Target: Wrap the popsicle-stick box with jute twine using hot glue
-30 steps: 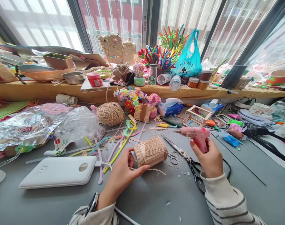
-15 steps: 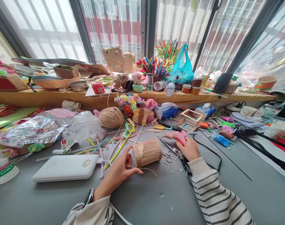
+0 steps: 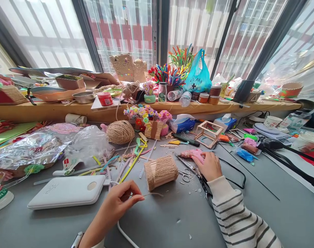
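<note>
My left hand [image 3: 124, 199] is closed, thumb against fingers, on a short end of jute twine [image 3: 155, 194] that sticks out to the right. Just beyond it a small wooden-stick container [image 3: 162, 172], partly wound with twine, lies on its side on the grey table. My right hand [image 3: 208, 166] has its fingers around the handle of a pink glue gun [image 3: 190, 153], which lies low over the table with its nozzle to the left. Black-handled scissors [image 3: 205, 187] lie under and beside my right wrist, and small silver scissors [image 3: 186, 177] are between the container and that hand.
A white power bank [image 3: 66, 192] with a cable lies at left. Behind are a ball of twine [image 3: 120, 132], pipe cleaners [image 3: 132, 162], pom-pom flowers [image 3: 146, 113] and a wooden stick frame [image 3: 208, 132]. A crowded ledge [image 3: 136, 112] runs below the windows. A black cord [image 3: 243, 172] curves at right.
My left hand has come away from the container, moving left and toward me with the twine end. My right hand and the glue gun have sunk slightly, and the gun lies flatter.
</note>
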Demonstrator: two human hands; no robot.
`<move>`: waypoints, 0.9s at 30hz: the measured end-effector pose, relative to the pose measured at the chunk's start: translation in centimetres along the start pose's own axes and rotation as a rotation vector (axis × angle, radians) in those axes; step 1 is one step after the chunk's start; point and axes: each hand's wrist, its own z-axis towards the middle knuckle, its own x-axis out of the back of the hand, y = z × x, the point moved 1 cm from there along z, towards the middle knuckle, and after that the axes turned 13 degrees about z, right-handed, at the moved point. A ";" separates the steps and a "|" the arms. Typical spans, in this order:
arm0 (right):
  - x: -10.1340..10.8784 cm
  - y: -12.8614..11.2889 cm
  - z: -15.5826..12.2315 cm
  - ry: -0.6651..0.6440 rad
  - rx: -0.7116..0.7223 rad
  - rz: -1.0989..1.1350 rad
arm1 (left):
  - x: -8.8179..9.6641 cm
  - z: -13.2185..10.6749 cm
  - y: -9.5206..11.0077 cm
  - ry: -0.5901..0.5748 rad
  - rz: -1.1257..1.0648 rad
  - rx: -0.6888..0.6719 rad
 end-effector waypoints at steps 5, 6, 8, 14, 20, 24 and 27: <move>1.6 -2.1 -0.6 0.135 0.298 0.336 | 0.7 -0.3 0.0 0.062 -0.129 -0.070; 1.9 -2.7 -0.9 0.110 0.335 0.434 | 0.8 -0.3 0.1 0.068 -0.130 -0.094; 2.3 -4.2 -1.9 -0.052 0.358 0.645 | 0.9 -0.3 0.5 0.071 -0.125 -0.126; 3.2 -8.0 -5.0 -0.746 0.431 1.083 | 1.0 0.5 2.9 0.093 -0.112 -0.160; 3.8 -8.7 -6.0 -0.908 0.432 0.970 | 0.9 1.1 3.6 0.142 -0.131 -0.155; 3.8 -8.4 -6.0 -0.880 0.373 0.958 | 0.8 1.1 3.3 0.130 -0.100 -0.136; 3.5 -8.1 -5.8 -0.843 0.318 0.982 | 0.6 1.2 3.3 0.121 -0.061 -0.147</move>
